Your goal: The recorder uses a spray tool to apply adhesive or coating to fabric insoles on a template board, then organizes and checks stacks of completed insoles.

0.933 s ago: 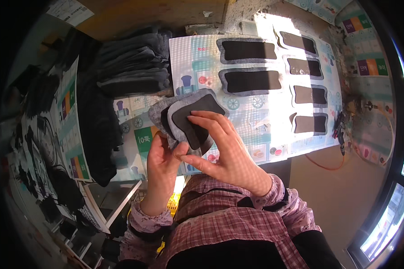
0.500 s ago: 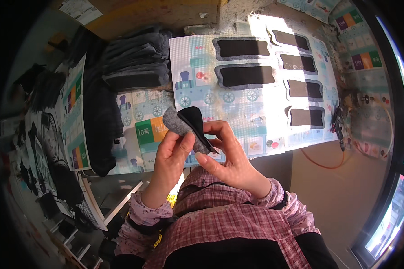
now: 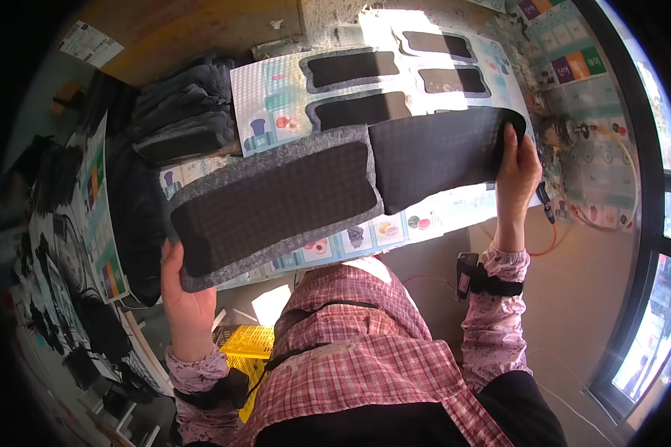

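A long, flat fabric strip is stretched out between my hands above the work board. Its left half is a grey felt piece with a black panel on its face. The right half is a plain black piece, meeting the felt at a seam or overlap near the middle. My left hand pinches the lower left corner of the felt, fingers partly hidden behind it. At the far right end, my right hand grips the black piece with the thumb on top.
Several grey-edged black pieces lie in columns on the patterned board, partly covered by the strip. A stack of dark fabric pieces stands at the left. Below the board is a yellow basket. An orange hose hangs at the right.
The folded grey and black piece has been opened out into a long strip. My hands have moved wide apart, left hand to the left, right hand to the right and farther up.
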The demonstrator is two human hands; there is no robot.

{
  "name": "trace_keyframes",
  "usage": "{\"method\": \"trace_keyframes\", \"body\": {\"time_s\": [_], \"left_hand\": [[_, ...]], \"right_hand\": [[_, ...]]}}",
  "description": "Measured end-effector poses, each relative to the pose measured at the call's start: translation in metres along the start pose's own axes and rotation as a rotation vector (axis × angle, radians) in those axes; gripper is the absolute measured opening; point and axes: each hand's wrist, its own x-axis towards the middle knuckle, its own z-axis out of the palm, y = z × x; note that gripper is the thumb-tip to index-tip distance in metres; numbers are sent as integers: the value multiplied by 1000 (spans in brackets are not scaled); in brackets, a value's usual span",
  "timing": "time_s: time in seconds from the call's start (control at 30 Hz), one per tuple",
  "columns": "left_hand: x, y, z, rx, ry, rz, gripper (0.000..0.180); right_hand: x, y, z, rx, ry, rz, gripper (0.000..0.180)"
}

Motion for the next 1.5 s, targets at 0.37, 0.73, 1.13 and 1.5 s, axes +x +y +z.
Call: {"method": "trace_keyframes", "body": {"time_s": [0.37, 0.73, 1.13, 1.5], "left_hand": [[-17, 89, -30, 90, -327, 441, 38], [-11, 79, -68, 17, -124, 262, 34], [-21, 71, -68, 385, 102, 413, 29], [-16, 45, -62, 1455, 249, 682, 48]], "right_hand": [[70, 22, -42, 105, 14, 179, 34], [-89, -68, 99, -194, -403, -140, 50], [-135, -70, 172, -241, -618, 43, 37], [-118, -75, 135, -69, -686, -175, 53]]}}
